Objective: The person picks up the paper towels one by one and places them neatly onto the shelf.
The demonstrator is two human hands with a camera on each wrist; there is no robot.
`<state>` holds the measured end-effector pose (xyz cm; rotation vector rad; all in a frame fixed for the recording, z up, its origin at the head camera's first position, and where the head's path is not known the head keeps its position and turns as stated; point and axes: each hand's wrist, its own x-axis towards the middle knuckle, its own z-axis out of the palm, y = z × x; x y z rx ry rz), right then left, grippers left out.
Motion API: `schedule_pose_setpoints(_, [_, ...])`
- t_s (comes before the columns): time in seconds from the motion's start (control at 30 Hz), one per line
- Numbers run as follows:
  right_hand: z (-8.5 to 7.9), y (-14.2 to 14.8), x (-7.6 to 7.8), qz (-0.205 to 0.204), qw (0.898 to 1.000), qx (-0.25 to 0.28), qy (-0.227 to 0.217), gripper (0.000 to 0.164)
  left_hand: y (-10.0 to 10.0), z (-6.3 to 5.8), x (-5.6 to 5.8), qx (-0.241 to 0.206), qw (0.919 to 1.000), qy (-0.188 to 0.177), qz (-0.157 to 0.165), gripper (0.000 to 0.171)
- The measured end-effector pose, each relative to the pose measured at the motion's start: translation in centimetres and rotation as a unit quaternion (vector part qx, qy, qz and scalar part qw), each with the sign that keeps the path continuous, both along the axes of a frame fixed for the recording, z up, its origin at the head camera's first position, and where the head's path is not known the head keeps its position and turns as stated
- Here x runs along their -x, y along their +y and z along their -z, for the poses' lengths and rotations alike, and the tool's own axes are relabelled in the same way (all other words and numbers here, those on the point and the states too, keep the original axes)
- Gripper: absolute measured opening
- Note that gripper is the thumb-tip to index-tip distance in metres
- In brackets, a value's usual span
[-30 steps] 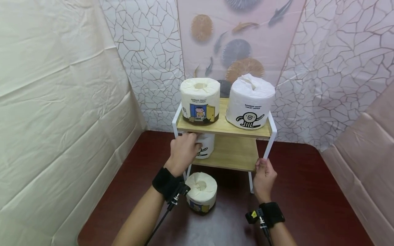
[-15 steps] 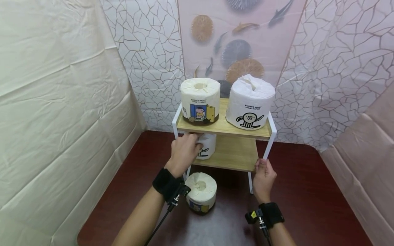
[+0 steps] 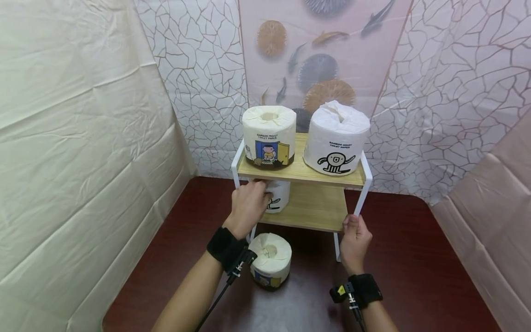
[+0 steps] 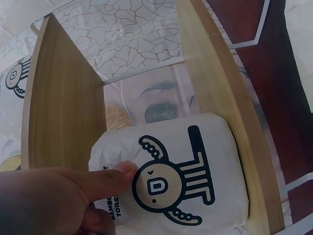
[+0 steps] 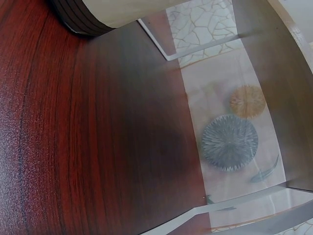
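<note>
My left hand (image 3: 249,202) holds a white toilet paper roll (image 3: 279,197) that stands at the left of the lower shelf (image 3: 317,207). In the left wrist view its thumb lies on the printed front of this roll (image 4: 166,181); the fingertips are hidden. My right hand (image 3: 356,240) grips the white metal frame (image 3: 363,198) of the two-tier rack at its right front. The right wrist view shows no part of that hand. A cream toilet paper roll (image 3: 271,258) stands on the table before the rack's left side, close to my left wrist.
On the upper shelf (image 3: 300,171) stand a cream roll (image 3: 269,136) at the left and a white roll (image 3: 337,138) at the right. The rack stands on a dark red table (image 3: 406,258). Cloth walls (image 3: 103,138) enclose the left, back and right.
Very little differs. The white roll under my left hand sits slightly further back on the lower shelf than half a second ago. My right hand stays on the frame.
</note>
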<state>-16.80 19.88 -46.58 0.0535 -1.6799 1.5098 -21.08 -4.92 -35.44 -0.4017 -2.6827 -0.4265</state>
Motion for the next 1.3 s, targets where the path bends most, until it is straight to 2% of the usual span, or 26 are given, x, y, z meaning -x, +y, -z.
schedule_pose_setpoints(0.2, [-0.1,-0.1,-0.1,0.002,1.0,-0.002,0.0,0.046,0.2,0.4,0.0,0.035,0.9994,0.003,-0.006,0.025])
schedule_pose_setpoints(0.33, [-0.1,-0.1,-0.1,0.002,1.0,-0.002,-0.006,0.045,0.1,0.9,-0.5,0.037,0.9989,0.027,-0.006,0.031])
schedule_pose_setpoints(0.53, [-0.3,-0.3,-0.2,-0.002,1.0,0.001,-0.002,0.047,-0.7,1.6,-1.7,0.015,0.9976,0.067,0.011,0.052])
schedule_pose_setpoints(0.7, [-0.3,-0.3,-0.1,0.0,1.0,-0.005,0.005,0.051,-1.1,1.8,-1.8,-0.002,0.9941,0.106,0.023,0.05])
schedule_pose_setpoints(0.83, [-0.1,-0.2,0.0,0.0,1.0,-0.003,0.002,0.051,-1.3,2.2,-1.7,-0.005,0.9897,0.14,0.029,0.047])
schedule_pose_setpoints(1.07, [3.0,1.2,1.9,0.006,1.0,-0.003,0.005,0.051,-1.5,3.1,-1.6,-0.009,0.9777,0.207,0.037,0.046])
schedule_pose_setpoints(1.3, [2.5,0.9,1.7,0.014,1.0,-0.009,0.006,0.052,-1.7,3.7,-1.4,-0.008,0.968,0.25,0.023,0.04])
